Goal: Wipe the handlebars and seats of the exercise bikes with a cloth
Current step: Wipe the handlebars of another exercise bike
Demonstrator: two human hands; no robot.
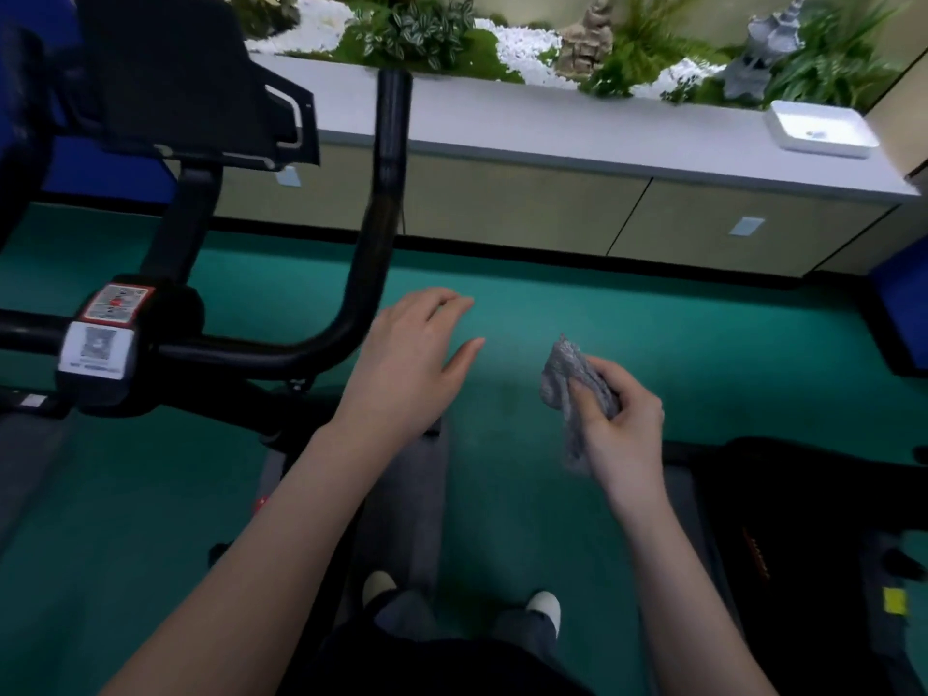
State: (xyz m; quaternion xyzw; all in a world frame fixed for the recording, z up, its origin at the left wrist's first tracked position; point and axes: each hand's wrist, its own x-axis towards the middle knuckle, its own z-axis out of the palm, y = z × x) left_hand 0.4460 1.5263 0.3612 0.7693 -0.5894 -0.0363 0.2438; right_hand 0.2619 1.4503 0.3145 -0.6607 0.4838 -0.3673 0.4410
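Observation:
A black exercise bike fills the left of the view. Its curved right handlebar (377, 218) rises toward the counter, and a black console (176, 77) sits above the stem. My left hand (412, 359) hovers just right of the handlebar's bend, fingers straight and holding nothing, not touching the bar. My right hand (617, 424) pinches a crumpled grey cloth (570, 379) in mid-air over the green floor. No seat is in view.
A long white-topped cabinet (552, 128) runs along the back with a planter of greenery (502, 37) behind it and a white tray (821, 128) at its right end. Another black machine (803, 494) stands at the right. Green floor (577, 298) lies between them.

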